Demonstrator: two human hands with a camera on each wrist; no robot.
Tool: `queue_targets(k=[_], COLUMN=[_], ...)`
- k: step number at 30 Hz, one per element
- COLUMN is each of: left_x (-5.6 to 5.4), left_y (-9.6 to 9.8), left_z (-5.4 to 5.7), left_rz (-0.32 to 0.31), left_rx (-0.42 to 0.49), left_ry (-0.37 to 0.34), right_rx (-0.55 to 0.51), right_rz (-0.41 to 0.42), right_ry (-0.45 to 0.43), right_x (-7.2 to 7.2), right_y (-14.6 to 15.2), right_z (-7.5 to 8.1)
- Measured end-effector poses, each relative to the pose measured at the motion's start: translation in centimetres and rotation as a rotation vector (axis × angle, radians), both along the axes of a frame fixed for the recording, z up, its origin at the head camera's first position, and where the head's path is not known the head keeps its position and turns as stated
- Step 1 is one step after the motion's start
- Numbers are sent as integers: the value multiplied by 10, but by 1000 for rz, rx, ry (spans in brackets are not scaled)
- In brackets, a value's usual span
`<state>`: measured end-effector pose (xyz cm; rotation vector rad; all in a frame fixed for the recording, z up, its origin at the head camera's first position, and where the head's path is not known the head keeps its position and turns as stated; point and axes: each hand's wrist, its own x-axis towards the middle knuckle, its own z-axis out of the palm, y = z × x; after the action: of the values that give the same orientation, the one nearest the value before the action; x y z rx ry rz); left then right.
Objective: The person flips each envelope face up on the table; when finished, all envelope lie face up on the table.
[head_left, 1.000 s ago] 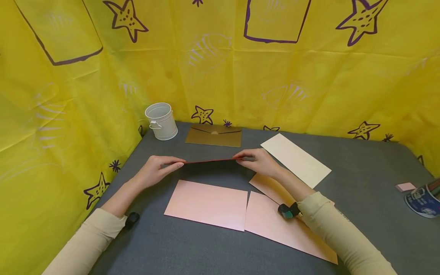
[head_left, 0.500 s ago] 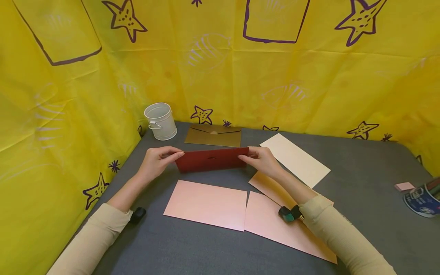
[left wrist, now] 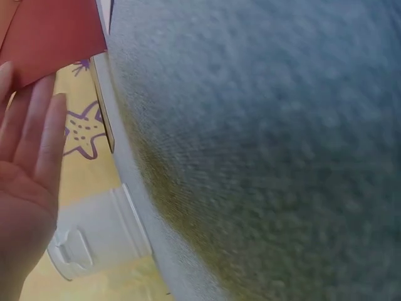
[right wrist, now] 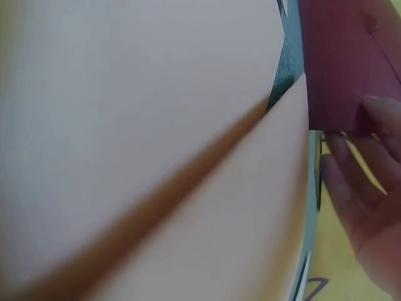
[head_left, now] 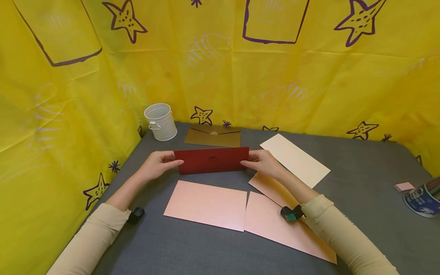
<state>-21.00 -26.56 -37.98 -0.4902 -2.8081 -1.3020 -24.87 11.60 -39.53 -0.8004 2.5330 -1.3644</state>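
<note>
A dark red envelope (head_left: 212,161) is held up above the table, tilted so its flap side faces the head camera. At its left end my left hand (head_left: 158,165) pinches it, thumb in front and fingers behind. My right hand (head_left: 264,162) grips the right end in the same way, which the right wrist view shows with the thumb on the envelope (right wrist: 341,69). Below it on the table lie two pale pink envelopes (head_left: 207,205), side by side. An orange envelope (head_left: 271,186) is partly hidden under the right forearm.
Near the back edge lies a gold envelope (head_left: 213,136), beside a white metal bucket (head_left: 161,122). A cream envelope (head_left: 295,158) lies slanted at back right. Far right are a pink eraser (head_left: 404,186) and a blue tin (head_left: 423,200). Yellow patterned cloth (head_left: 220,76) hangs behind.
The red envelope has turned from edge-on to showing its flap side. My left fingers have shifted from its top corner to its left side, now behind it.
</note>
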Motion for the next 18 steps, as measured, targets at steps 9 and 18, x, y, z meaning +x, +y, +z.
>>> queue_targets(k=[9, 18], left_x=[-3, -3], left_y=[-8, -9], left_z=[-10, -11], left_rz=[-118, 29], left_rx=[-92, 100], left_ry=[-15, -134], right_rx=[126, 69], right_rz=[34, -58], right_ry=[68, -29], right_x=[-1, 4], right_y=[3, -4], right_z=[-5, -6])
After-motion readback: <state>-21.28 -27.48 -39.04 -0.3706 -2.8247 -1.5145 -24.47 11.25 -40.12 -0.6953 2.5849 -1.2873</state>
